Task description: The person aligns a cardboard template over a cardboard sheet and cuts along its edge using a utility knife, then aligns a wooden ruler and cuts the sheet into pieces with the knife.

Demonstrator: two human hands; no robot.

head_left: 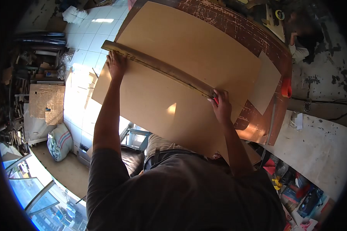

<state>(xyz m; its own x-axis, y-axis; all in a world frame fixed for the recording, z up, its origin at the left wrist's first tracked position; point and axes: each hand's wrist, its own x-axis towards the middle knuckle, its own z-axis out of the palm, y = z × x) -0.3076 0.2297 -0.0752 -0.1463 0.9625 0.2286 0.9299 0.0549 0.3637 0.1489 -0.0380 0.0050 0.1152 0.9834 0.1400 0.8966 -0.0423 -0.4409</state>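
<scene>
A large brown sheet of board (pixel 169 32) lies in front of me. Across it runs a long straightedge bar (pixel 162 69), slanting from the upper left down to the right. Near the bar's left end, my left hand (pixel 117 66) rests with spread fingers, its fingertips touching the near edge. My right hand (pixel 222 107) is at the bar's right end, its fingers closed around a small red-handled tool (pixel 216 100) that looks like a cutter knife. The tool's tip is hidden by the fingers and the bar.
Under the sheet is a worn red-brown table (pixel 235 32), with a smaller board piece (pixel 266 82) at right. A red tape roll (pixel 286 87) sits at the table's edge. Another person's hand (pixel 293 38) shows at upper right. At left stand a white sack (pixel 60 142) and stacked boards (pixel 47 102).
</scene>
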